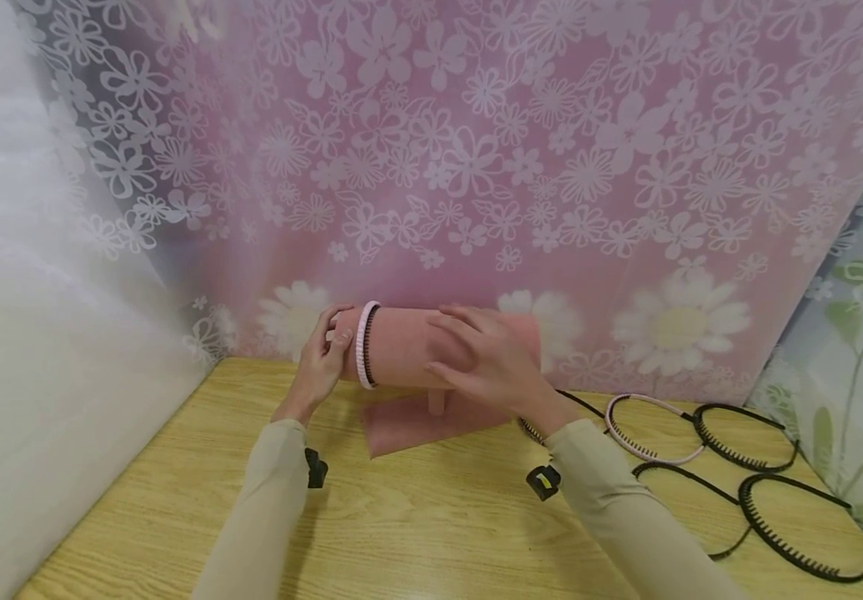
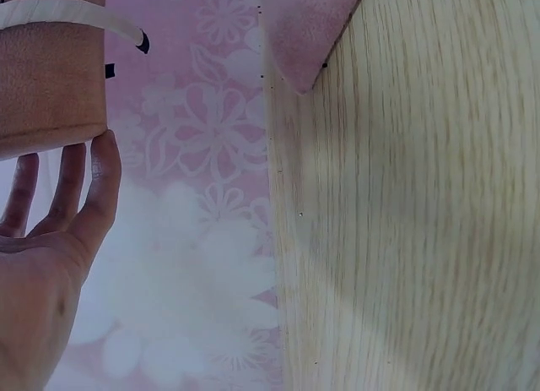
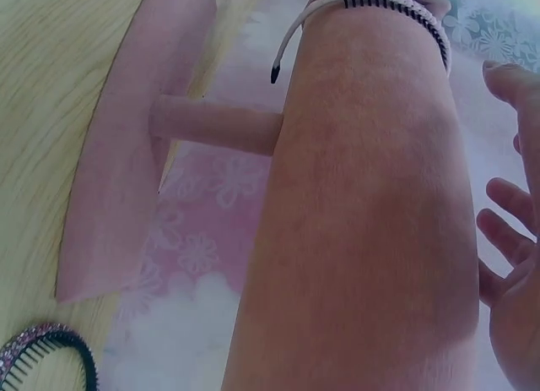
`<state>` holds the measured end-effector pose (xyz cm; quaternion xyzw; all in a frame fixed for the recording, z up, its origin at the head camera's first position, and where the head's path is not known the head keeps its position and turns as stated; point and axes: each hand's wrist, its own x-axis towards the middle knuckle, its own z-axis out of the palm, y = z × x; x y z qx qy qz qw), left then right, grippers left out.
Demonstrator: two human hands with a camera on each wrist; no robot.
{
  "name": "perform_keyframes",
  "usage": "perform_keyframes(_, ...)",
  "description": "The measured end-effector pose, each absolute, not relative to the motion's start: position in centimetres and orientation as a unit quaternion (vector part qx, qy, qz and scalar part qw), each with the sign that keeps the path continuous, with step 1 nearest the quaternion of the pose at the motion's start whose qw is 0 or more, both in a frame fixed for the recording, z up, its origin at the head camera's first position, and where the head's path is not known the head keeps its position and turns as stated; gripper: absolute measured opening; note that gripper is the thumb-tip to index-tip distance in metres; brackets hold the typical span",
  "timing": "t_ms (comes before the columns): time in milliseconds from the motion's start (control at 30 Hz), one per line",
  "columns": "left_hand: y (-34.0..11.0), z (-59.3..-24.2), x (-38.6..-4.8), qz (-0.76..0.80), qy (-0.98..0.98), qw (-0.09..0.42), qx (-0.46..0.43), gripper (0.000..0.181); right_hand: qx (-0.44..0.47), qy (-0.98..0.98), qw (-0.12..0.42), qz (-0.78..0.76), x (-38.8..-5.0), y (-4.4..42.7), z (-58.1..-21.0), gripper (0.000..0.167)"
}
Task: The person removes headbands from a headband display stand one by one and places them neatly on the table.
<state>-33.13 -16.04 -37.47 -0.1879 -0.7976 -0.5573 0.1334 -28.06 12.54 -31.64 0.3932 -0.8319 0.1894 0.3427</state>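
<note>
A pink velvet headband stand (image 1: 408, 346) has a horizontal roll on a short post above a flat base (image 1: 408, 429). Round the roll's left part sits a white ribbed headband (image 1: 364, 346) with dark inner teeth, its tip (image 2: 142, 41) hanging free at the side. My left hand (image 1: 322, 354) grips the left end of the roll; in the left wrist view, fingertips touch the end's edge. Over the roll's right half, my right hand (image 1: 493, 354) is spread with loose fingers. The right wrist view shows the right fingers (image 3: 510, 209) beside the roll, curved around nothing.
At the right lie several toothed headbands, among them a pale pink one (image 1: 611, 417) and a black one (image 1: 814, 575). A glittery headband (image 3: 51, 332) is near the base. A flowered pink curtain (image 1: 476, 167) stands behind the wooden table (image 1: 401, 525).
</note>
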Motion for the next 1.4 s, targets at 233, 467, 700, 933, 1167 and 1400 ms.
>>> perform_keyframes(233,-16.3,-37.8,-33.2,-0.556,-0.797,0.138,-0.191,0.049,0.394,-0.850,0.320,0.143,-29.1,10.7,-31.4,0.061)
perform_keyframes(467,-16.5,-38.9,-34.4,-0.557,-0.796,0.146,-0.188,0.050,0.376,-0.872,0.299,0.092,-29.9,9.2,-31.0,0.072)
perform_keyframes(700,-16.6,-38.9,-34.6,-0.563,-0.789,0.147,-0.198,0.049,0.333,-0.909,0.245,0.063,-30.1,7.8,-30.9,0.084)
perform_keyframes(933,-16.8,-39.0,-34.7,-0.563,-0.789,0.143,-0.200,0.049,0.296,-0.928,0.227,0.018,-30.5,6.5,-31.1,0.093)
perform_keyframes(1167,-16.5,-37.3,-33.1,-0.562,-0.792,0.133,-0.200,0.049,0.262,-0.939,0.221,-0.029,-30.7,5.1,-31.4,0.103)
perform_keyframes(1400,-16.1,-36.0,-31.7,-0.554,-0.799,0.131,-0.197,0.049,0.232,-0.941,0.237,-0.066,-30.7,4.1,-31.7,0.103)
